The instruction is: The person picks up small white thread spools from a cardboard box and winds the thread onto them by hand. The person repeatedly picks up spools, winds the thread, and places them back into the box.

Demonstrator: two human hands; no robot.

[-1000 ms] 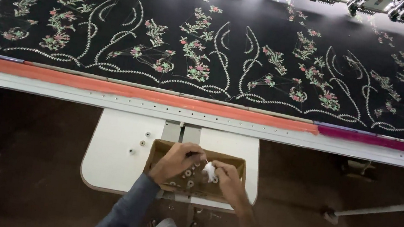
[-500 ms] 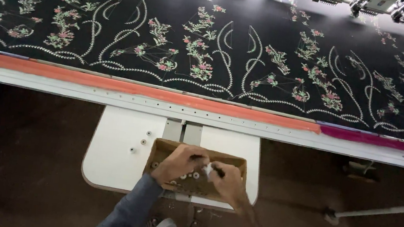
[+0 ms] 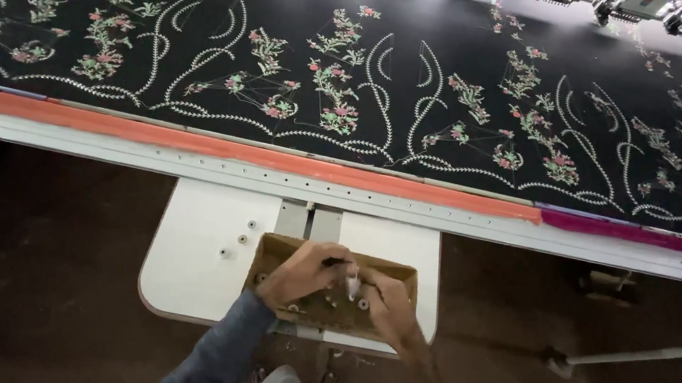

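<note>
Over the cardboard tray, both hands on a small white piece

At the near edge of the white side table (image 3: 188, 277), the left hand (image 3: 299, 270) and right hand (image 3: 384, 302) meet above the shallow brown tray (image 3: 400, 269), pinching a small white piece (image 3: 353, 286) between their fingers. Three loose bobbins (image 3: 239, 238) sit left of the tray. Beyond, black floral-embroidered fabric (image 3: 209, 0) stretches across the machine bed

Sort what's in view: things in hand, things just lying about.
In hand: left hand, right hand, small white piece, brown box.
Lying about: loose bobbins on white table, embroidered black cloth, orange strip.
</note>
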